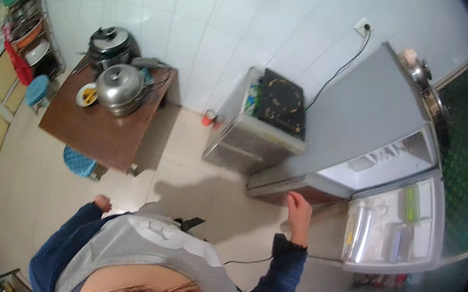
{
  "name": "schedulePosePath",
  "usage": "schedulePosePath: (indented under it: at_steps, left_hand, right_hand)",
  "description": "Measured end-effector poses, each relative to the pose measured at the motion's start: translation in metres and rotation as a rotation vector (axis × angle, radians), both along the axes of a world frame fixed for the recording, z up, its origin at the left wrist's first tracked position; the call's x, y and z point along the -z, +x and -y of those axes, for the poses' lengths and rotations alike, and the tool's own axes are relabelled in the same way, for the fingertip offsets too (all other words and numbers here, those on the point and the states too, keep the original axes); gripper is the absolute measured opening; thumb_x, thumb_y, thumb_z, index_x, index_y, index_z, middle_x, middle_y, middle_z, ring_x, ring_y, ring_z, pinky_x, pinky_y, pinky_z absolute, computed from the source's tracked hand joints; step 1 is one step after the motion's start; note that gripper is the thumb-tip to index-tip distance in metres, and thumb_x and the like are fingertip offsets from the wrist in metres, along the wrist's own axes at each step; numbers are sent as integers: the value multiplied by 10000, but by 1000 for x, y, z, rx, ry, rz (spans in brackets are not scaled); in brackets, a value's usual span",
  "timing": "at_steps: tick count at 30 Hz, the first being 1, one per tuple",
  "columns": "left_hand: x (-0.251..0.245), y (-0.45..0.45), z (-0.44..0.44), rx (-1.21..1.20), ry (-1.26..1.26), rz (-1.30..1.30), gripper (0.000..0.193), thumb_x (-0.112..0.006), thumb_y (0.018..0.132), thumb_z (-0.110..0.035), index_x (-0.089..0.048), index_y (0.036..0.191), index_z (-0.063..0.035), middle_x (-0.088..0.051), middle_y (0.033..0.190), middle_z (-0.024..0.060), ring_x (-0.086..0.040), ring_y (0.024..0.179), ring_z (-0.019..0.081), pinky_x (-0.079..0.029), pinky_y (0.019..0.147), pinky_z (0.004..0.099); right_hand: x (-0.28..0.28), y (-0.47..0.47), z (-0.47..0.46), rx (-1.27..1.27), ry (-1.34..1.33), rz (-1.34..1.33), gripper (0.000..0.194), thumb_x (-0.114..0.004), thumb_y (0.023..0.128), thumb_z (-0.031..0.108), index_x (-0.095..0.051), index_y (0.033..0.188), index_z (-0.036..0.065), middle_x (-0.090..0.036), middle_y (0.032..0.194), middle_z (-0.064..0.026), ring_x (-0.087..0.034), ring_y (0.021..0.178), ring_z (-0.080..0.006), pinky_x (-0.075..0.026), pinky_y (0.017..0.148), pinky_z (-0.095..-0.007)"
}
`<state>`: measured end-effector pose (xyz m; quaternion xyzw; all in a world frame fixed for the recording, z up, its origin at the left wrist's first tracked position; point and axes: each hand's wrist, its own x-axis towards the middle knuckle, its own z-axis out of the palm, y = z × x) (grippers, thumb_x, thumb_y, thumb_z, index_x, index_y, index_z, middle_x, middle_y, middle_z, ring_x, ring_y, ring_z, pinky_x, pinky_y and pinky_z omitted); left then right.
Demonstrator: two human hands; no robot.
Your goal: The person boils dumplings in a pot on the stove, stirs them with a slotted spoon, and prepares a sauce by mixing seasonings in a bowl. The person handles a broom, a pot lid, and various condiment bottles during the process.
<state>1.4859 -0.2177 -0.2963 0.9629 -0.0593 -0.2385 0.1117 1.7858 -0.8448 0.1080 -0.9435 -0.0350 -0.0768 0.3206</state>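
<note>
My right hand (298, 213) is raised in front of the lower part of a grey refrigerator (353, 99), its fingers curled; whether it holds anything small cannot be made out. The upper refrigerator door (435, 240) stands open to the right of this hand, with a green item (412, 203) and other things on its shelves. White racks or trays (372, 161) show inside the compartment. My left hand (103, 203) hangs low by my side, below a blue-topped stool (78, 162), fingers loosely curled and partly hidden by their angle.
A brown table (91, 128) at the left bears a steel steamer pot (119, 86), an electric pressure cooker (110, 41) and a plate of yellow food (87, 94). An induction cooker (283, 101) sits on a cabinet (247, 143) beside the refrigerator. Two red containers (208, 118) stand on the floor.
</note>
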Motion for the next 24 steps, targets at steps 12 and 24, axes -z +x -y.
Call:
schedulePosePath:
  at_steps: [12,24]
  left_hand:
    - [22,195,40,-993,-260,-129,292,-524,853,-282,-665,734,-55,-670,772,194,-680,720,283,-548,653,440]
    - [-74,360,27,-1555,-1221,47,284,-516,976,-259,-536,1142,-30,-637,951,125,-632,766,221,-535,631,348]
  right_hand:
    - [-187,345,-55,73,-215,477,238,-599,896,230,-695,966,24,-677,895,-212,-668,840,-361,-516,742,-389]
    - [-278,577,-37,324,-327,689,341,-584,888,259,-642,1137,32,-673,1050,-202,-642,974,-369,-502,842,-424]
